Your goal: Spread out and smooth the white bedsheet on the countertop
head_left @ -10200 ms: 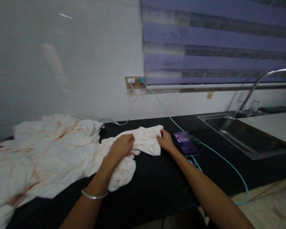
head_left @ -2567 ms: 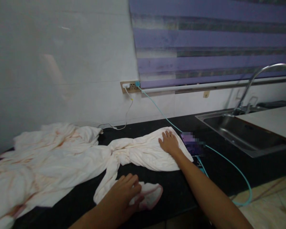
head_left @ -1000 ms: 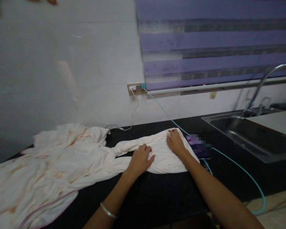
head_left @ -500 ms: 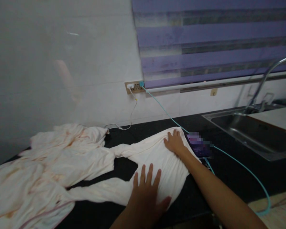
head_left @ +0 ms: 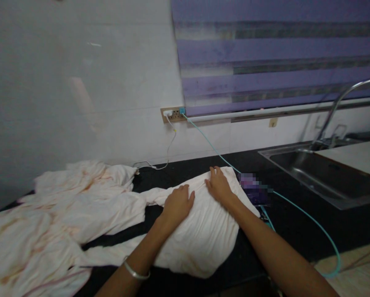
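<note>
A pair of white pants [head_left: 203, 235] lies on the dark countertop, its wide waist end to the right and its two legs stretching left. On the upper edge of the pants, near where the far leg begins, rests my left hand [head_left: 177, 204], thumb apart from the fingers. My right hand [head_left: 220, 187] lies farther right along the same edge, near the waist corner, with its fingers bent over the cloth and its thumb apart. A silver bangle [head_left: 136, 270] circles my left wrist. Wrinkles run through the middle of the pants.
Crumpled, stained white clothes [head_left: 64, 214] cover the counter's left side. Right of the pants lies a phone-like device [head_left: 254, 192], partly blurred, with a teal cable [head_left: 321, 231]. A steel sink [head_left: 299, 169] and faucet [head_left: 330, 111] stand right. A wall socket [head_left: 173, 114] holds plugs.
My left hand has moved up and away from the middle of the pants to their far edge. My right hand has shifted slightly left along that edge. The near side of the cloth now bulges toward me.
</note>
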The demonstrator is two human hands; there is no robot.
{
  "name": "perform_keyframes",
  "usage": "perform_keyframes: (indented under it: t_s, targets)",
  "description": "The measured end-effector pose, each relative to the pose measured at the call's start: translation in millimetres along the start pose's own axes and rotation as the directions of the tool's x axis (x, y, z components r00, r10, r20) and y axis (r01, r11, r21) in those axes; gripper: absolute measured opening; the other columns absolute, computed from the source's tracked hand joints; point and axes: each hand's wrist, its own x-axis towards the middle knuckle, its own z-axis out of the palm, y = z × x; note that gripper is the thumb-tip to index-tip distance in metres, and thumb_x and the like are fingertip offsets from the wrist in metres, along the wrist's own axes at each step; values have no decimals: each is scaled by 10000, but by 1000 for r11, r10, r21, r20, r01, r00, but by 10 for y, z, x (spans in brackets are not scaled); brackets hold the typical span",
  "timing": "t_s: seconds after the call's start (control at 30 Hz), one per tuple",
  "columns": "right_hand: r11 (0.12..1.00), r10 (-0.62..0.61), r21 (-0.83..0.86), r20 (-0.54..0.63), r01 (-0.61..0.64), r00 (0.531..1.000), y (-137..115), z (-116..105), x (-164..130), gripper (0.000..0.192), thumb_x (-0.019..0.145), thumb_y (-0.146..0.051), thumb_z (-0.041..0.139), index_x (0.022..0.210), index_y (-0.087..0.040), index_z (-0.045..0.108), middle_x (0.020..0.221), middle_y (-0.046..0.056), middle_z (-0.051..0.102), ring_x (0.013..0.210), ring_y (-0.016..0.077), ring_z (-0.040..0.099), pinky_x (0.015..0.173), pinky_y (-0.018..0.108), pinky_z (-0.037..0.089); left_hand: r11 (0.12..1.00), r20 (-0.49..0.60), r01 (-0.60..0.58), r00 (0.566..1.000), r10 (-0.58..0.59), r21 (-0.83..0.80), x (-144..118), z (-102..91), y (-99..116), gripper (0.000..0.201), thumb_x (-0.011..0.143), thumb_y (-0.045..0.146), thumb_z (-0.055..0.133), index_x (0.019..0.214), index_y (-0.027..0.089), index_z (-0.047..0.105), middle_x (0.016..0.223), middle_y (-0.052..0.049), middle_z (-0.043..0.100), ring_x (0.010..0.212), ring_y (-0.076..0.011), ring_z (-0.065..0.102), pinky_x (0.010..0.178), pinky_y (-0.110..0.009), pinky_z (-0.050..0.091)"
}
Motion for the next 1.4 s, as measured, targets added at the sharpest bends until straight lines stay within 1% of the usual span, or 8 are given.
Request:
perform_keyframes:
  t_s: [0.17, 0.3, 0.53, 0.63, 0.77, 0.97, 1.1, 1.4]
  targets:
    - [990, 139, -47, 128, -134, 982, 37, 110, -30, 725, 1061, -577, 337, 1645, -146, 311, 1683, 201, 313, 1577, 453, 133, 1233, 649, 112, 983, 32, 132, 990, -137, 130, 336, 439, -352, 696, 1028, 569, 348, 1609, 189, 393, 1708, -204, 277, 1555, -487, 250, 1225, -699, 231]
    - [986, 162, -78, 189, -150, 968, 40, 149, -66, 868, 1012, -715, 307, 1673, -156, 251, 1744, 157, 164, 1581, 496, 4, 1240, 653, 18, 989, 89, 72, 993, -84, 131, 452, 496, -575, 760, 983, 694, 359, 1639, 313, 330, 1741, -147, 211, 1564, -539, 148, 1210, -743, 170]
    - [979, 198, -92, 244, -180, 949, -7, 104, -81, 1020, 935, -837, 301, 1684, -152, 208, 1753, 172, 92, 1570, 528, -51, 1214, 700, -27, 990, 56, 131, 989, -134, 60, 756, 168, -743, 674, 955, 517, 380, 1531, 182, 485, 1517, -223, 529, 1363, -458, 489, 1076, -670, 388]
    - [982, 181, -93, 254, -162, 950, 25, 88, -54, 1007, 940, -827, 301, 1684, -155, 209, 1754, 170, 88, 1568, 531, -51, 1217, 693, -33, 990, 186, 135, 973, -139, 34, 974, -52, -892, 451, 723, 339, 600, 1092, 121, 741, 1148, -203, 716, 1118, -401, 633, 956, -542, 473]
    - [982, 182, -104, 263, -159, 948, 64, 97, -18, 977, 952, -806, 297, 1687, -170, 199, 1758, 157, 73, 1575, 515, -50, 1221, 681, -39, 995, 290, 26, 957, 2, -92, 1202, -293, -1084, 192, 586, 327, 598, 686, 166, 630, 733, -60, 631, 786, -233, 600, 740, -329, 445]
    - [983, 174, -108, 274, -149, 946, 95, 100, -3, 942, 962, -801, 251, 1689, -205, 199, 1766, 119, 62, 1578, 504, -67, 1230, 659, -48, 962, 317, -49, 939, 136, -269, 1238, -381, -1202, 426, 625, 570, 587, 809, 186, 602, 761, -24, 593, 707, -178, 524, 634, -280, 385]
    - [982, 178, -114, 275, -152, 945, 102, 75, -11, 936, 963, -799, 251, 1689, -210, 204, 1766, 118, 63, 1580, 503, -55, 1233, 654, -48, 984, 371, -41, 923, 104, -173, 1171, -345, -1368, 506, 698, 664, 581, 746, 165, 652, 705, -51, 612, 644, -181, 522, 591, -291, 340]
    - [981, 179, -128, 273, -149, 945, 110, 70, 2, 904, 973, -790, 241, 1687, -234, 216, 1765, 107, 88, 1589, 479, -42, 1239, 644, -18, 989, 118, -128, 986, 119, 75, 1130, -430, -1631, 448, 891, 492, 383, 784, 169, 674, 872, -172, 733, 869, -287, 667, 781, -346, 455]
